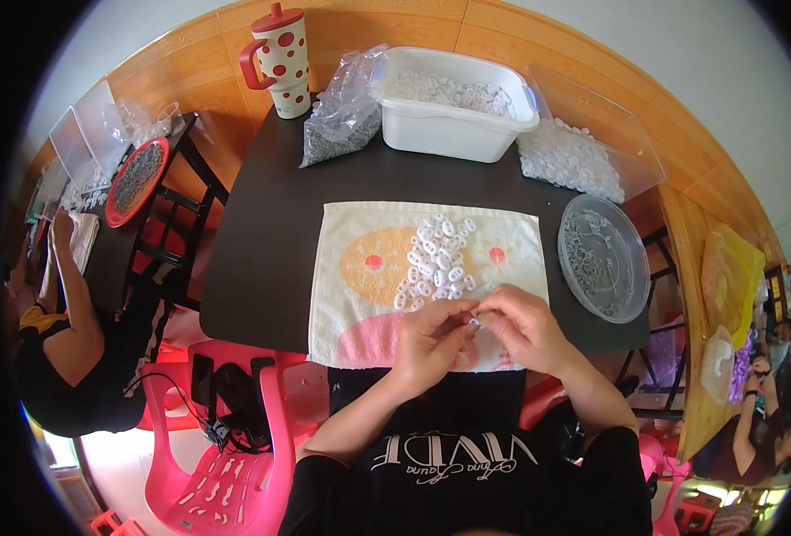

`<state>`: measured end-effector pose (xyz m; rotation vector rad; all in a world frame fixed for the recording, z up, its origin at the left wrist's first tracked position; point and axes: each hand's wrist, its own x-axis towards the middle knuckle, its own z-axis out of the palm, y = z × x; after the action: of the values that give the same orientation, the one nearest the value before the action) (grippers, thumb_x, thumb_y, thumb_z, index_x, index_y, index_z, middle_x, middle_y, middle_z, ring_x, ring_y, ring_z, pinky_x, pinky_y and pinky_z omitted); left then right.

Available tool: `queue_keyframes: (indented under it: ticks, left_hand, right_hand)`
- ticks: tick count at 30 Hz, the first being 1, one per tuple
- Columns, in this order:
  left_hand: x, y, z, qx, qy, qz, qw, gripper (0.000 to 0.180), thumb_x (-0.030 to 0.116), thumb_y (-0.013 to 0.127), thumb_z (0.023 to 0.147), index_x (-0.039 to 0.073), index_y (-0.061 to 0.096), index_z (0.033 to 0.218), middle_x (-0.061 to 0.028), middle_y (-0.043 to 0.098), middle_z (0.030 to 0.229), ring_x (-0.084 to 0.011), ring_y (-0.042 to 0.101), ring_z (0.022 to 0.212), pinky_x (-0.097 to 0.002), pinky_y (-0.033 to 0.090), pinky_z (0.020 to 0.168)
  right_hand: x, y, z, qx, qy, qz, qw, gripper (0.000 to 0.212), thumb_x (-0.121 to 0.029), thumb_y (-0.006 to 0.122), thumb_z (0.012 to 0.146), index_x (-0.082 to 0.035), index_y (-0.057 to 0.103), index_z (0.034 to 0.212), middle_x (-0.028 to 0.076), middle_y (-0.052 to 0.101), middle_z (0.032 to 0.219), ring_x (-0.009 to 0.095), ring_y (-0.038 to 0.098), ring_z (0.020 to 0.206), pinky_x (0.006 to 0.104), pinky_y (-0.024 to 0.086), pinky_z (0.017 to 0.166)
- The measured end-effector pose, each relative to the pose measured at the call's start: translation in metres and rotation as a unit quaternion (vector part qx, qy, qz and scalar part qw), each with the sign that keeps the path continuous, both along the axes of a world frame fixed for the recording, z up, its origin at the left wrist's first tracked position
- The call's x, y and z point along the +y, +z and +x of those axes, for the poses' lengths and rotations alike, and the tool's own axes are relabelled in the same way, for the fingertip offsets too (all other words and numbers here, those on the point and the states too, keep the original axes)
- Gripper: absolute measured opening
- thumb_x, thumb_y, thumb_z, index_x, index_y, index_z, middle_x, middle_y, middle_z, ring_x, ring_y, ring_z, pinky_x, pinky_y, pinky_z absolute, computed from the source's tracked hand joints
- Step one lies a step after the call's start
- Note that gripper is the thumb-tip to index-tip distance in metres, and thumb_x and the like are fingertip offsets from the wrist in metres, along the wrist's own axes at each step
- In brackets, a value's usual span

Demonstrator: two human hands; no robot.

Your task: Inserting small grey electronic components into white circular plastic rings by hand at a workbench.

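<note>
A red plate [112, 214] of grey bits lies on the far-left table. A spotted tumbler [288, 76] stands beside a clear bag [346, 103] on the black table. On the towel [326, 277], the left hand [431, 344] pinches a small piece [474, 321], seemingly white, near a heap of white beads [436, 259]. Behind stands a white tub [449, 134]. The right hand [522, 329] pinches the same piece, fingertips together. Right lie a clear box [623, 125] and a round dish [626, 281].

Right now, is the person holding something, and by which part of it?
The left hand and the right hand pinch a small whitish piece where they meet; it is mostly covered, so which part is gripped cannot be told.
</note>
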<state>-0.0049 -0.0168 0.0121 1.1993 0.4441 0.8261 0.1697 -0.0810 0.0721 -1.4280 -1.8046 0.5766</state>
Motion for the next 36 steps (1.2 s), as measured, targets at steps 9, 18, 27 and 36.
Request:
queue_keyframes:
  ticks: [9, 18, 27, 36]
  left_hand:
    - [-0.001, -0.005, 0.004, -0.065, 0.053, 0.036, 0.996, 0.035, -0.013, 0.063, 0.088, 0.001, 0.066, 0.121, -0.0028, 0.062, 0.098, -0.0066, 0.061, 0.081, -0.0195, 0.051, 0.068]
    - [0.001, -0.004, 0.003, -0.052, 0.051, 0.034, 0.997, 0.036, -0.013, 0.064, 0.088, 0.0, 0.065, 0.122, -0.0032, 0.061, 0.1, -0.0078, 0.062, 0.083, -0.0204, 0.051, 0.069]
    - [0.001, -0.006, 0.003, -0.033, 0.049, 0.041, 0.997, 0.035, -0.012, 0.063, 0.089, 0.0, 0.065, 0.121, -0.0034, 0.062, 0.1, -0.0081, 0.062, 0.084, -0.0205, 0.051, 0.068]
    - [0.002, -0.006, 0.003, -0.032, 0.05, 0.06, 0.996, 0.035, -0.013, 0.063, 0.088, -0.001, 0.065, 0.121, -0.003, 0.062, 0.101, -0.0086, 0.061, 0.087, -0.0215, 0.051, 0.075]
  right_hand:
    - [0.004, 0.007, 0.028, -0.12, -0.085, 0.099, 0.984, 0.019, 0.008, 0.062, 0.081, 0.002, 0.065, 0.099, 0.013, 0.063, 0.089, 0.028, 0.063, 0.079, 0.0341, 0.051, 0.069]
    - [-0.007, -0.006, 0.011, -0.321, -0.082, 0.09, 0.939, 0.018, 0.002, 0.068, 0.072, -0.002, 0.068, 0.089, 0.01, 0.058, 0.093, 0.028, 0.058, 0.086, 0.0389, 0.05, 0.072]
    - [-0.02, -0.02, 0.016, -0.222, -0.06, 0.071, 0.97, 0.02, 0.005, 0.07, 0.068, -0.002, 0.066, 0.086, 0.008, 0.059, 0.09, 0.027, 0.059, 0.081, 0.0368, 0.049, 0.069]
    - [-0.036, -0.018, 0.029, -0.109, -0.111, 0.073, 0.985, 0.023, 0.002, 0.074, 0.071, -0.003, 0.07, 0.093, 0.009, 0.062, 0.093, 0.028, 0.062, 0.085, 0.0361, 0.05, 0.072]
